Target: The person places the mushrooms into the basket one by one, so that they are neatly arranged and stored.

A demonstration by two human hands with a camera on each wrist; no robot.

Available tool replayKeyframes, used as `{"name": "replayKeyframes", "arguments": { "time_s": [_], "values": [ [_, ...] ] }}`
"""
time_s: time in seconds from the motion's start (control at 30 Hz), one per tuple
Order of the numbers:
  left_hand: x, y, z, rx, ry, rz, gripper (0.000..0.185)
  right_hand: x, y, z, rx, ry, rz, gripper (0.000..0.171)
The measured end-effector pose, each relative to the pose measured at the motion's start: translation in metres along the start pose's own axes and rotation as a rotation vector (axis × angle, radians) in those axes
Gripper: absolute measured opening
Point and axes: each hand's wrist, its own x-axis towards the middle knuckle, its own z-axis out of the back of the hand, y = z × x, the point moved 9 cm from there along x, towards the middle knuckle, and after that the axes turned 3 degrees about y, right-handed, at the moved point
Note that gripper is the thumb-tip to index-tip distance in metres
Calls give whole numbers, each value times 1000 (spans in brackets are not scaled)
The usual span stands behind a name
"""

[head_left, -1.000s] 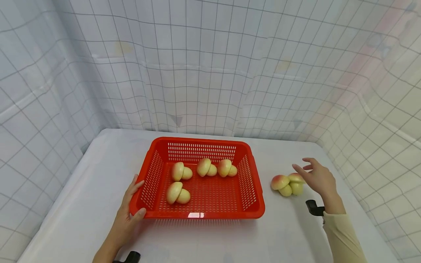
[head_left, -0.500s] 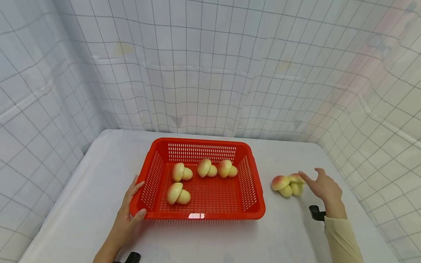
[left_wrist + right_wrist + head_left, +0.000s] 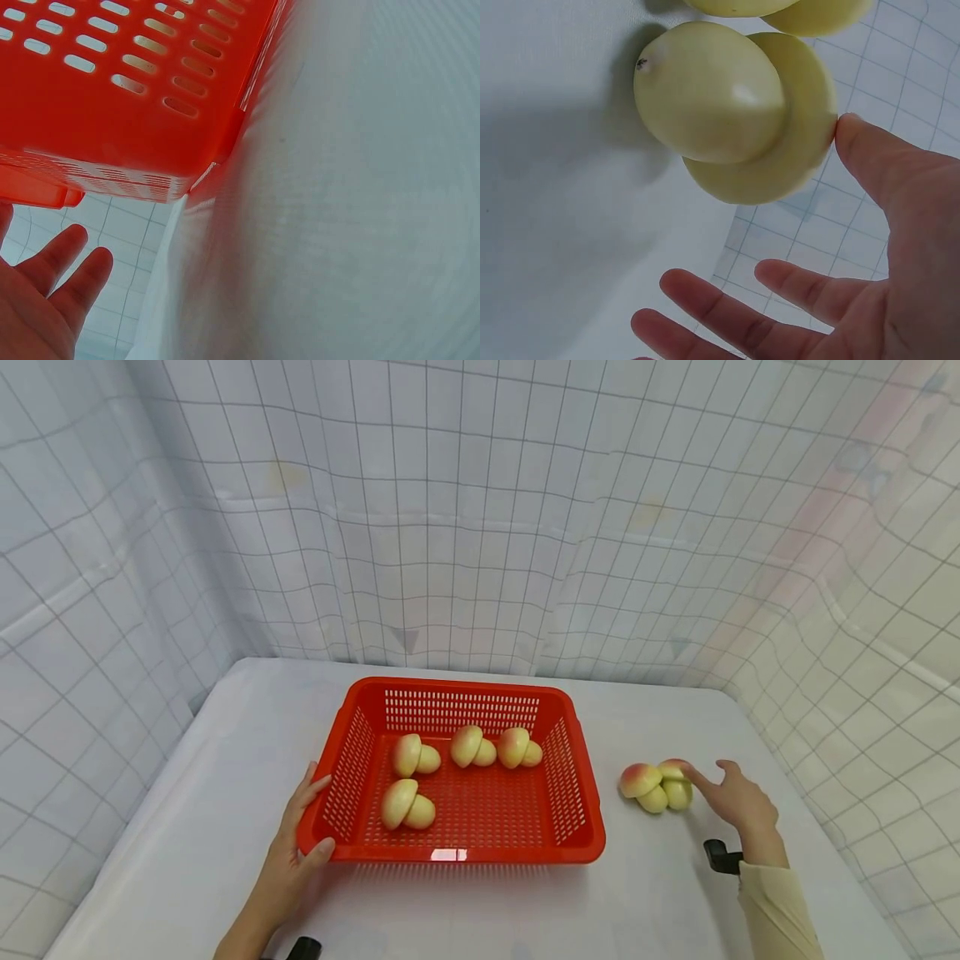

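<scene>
My left hand (image 3: 288, 856) spans the front left corner of a red plastic basket (image 3: 517, 853), thumb and fingertips at its rim. In the left wrist view two fingers (image 3: 82, 281) stretch out straight beside the perforated basket wall. My right hand (image 3: 738, 800) is spread at the right of two mushroom-shaped pieces with yellow stems and reddish caps. Its thumb is right at the cap of the nearer mushroom piece (image 3: 709, 94); the other fingers are apart from it. The second mushroom piece (image 3: 641, 781) lies against its left side.
Inside the basket lie several more mushroom pieces, one of them at the front left (image 3: 401, 802). A white cloth (image 3: 645, 877) covers the table. Grid-patterned curtains (image 3: 480, 527) enclose the back and both sides.
My right hand has come down at the right of the mushroom pair, its thumb now at the right one's cap. My left hand stays at the basket corner.
</scene>
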Motion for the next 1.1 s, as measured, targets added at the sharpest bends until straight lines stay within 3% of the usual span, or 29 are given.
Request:
{"name": "replayKeyframes", "arguments": {
  "time_s": [0.33,0.77,1.1],
  "values": [
    [-1,3,0,-4,-15,14,70,5,3,-11,31,1,41,94],
    [-1,3,-1,1,-16,9,69,10,14,-24,152,28,128,88],
    [0,1,0,18,-12,-1,70,16,14,-29,212,32,137,89]
  ]
}}
